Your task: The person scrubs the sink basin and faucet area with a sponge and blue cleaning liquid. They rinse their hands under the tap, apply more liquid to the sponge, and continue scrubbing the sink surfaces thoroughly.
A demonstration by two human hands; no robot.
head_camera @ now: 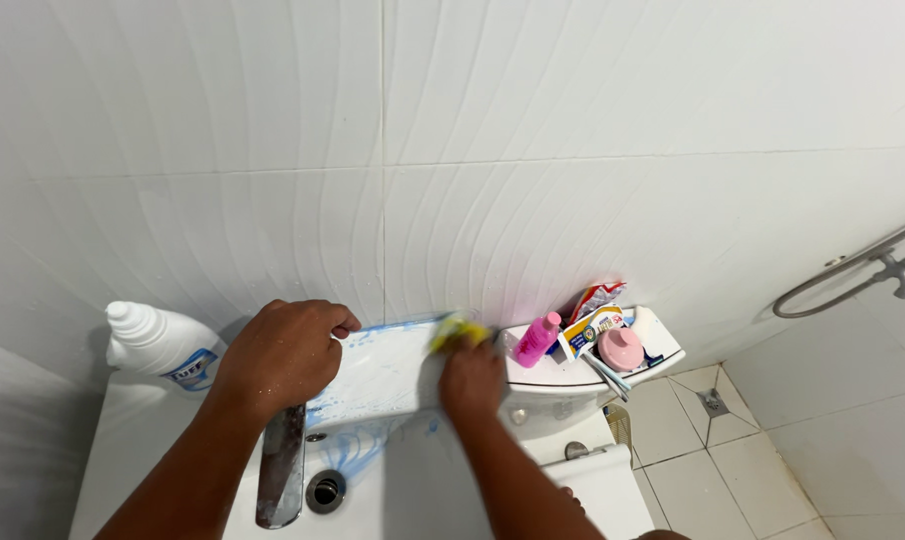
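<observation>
Right hand (471, 378) is closed over a yellow sponge (457, 329), pressing it on the back ledge of the white sink (173, 430); only the sponge's top edge sticks out above the knuckles, the rest is hidden under the fingers. Blue cleaner streaks (358, 450) run from just left of that grip down toward the drain (325, 490), below and left of it.

Left hand (285, 352) is curled into a loose fist on the ledge, well left of the sponge. Cannot tell if it holds anything: the palm side is hidden. The chrome tap (281, 465) comes out from under its wrist; the tap base is covered by the hand.

White squeeze bottle (158, 345) lies tilted just left of the left hand, its lower end hidden behind the wrist.

Right of the sponge grip, touching or nearly so, is the toilet tank lid (663, 335) with a pink bottle (538, 340), round pink container (621, 348), a crumpled packet (593, 298) and a toothbrush (608, 375); the pile overlaps, items hard to separate. Toilet bowl below is mostly behind the right forearm. Metal hose (853, 270) on the far right wall is cut off by the frame edge.
</observation>
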